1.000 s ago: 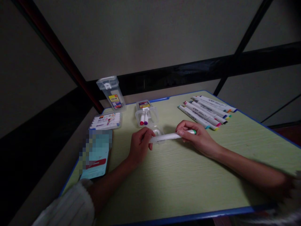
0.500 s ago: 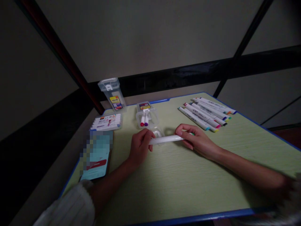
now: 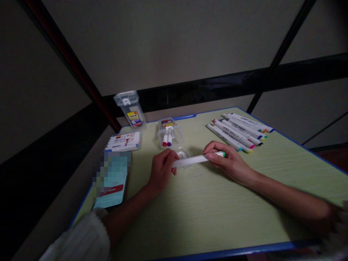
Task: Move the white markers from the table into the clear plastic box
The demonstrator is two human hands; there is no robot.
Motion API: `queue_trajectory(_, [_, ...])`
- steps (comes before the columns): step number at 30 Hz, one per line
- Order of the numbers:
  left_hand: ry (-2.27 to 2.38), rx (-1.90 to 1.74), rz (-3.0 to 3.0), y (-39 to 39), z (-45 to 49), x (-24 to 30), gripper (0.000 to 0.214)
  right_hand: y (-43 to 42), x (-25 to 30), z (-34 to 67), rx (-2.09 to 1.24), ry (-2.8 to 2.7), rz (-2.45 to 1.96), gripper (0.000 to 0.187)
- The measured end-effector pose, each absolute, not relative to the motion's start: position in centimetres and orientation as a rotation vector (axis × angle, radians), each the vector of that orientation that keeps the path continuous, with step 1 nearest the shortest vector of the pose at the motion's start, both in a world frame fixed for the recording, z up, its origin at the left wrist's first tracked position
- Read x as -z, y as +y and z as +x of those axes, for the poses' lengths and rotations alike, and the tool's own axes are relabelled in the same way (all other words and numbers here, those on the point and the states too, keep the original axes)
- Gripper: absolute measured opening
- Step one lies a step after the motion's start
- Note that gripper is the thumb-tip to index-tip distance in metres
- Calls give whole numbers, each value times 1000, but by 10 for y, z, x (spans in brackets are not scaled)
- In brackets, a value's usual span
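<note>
A white marker with a green end is held level above the table between both hands. My left hand pinches its left end, and my right hand closes around it near the green end. Just behind the marker, a clear plastic case lies with its lid open toward me. Two markers, one red-ended and one purple-ended, rest in that case. To the right of my right hand, several white markers with variously coloured ends lie side by side.
An upright clear plastic case stands at the back left. In front of it lies a flat case of white pens, then a phone with a lit screen. The table has a blue edge and meets a wall.
My right hand's fingers have shifted on the marker, and its green end shows more. The marker's right end is slightly higher. My left hand has stayed in place.
</note>
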State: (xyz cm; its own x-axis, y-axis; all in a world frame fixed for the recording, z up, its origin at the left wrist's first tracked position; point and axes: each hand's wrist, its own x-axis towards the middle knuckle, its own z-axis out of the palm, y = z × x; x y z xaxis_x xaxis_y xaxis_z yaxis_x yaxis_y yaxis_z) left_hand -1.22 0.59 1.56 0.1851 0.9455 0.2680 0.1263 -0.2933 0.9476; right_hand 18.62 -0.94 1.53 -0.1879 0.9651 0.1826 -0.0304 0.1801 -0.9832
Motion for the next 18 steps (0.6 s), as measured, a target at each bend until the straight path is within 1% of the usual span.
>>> queue_trajectory(6, [1034,-1209,1620,5,-11,-16,31,-9,-15,186,-1238,-1415,-981,17])
queue_trajectory(11, [1038,-1232,1638,3,-10,-19,19,-9,-15,186,-1277,-1374,-973,16])
queue_trajectory(18, [1023,-1224,1645,4,-10,-18,12,-9,-14,185,-1315,-1336,-964,13])
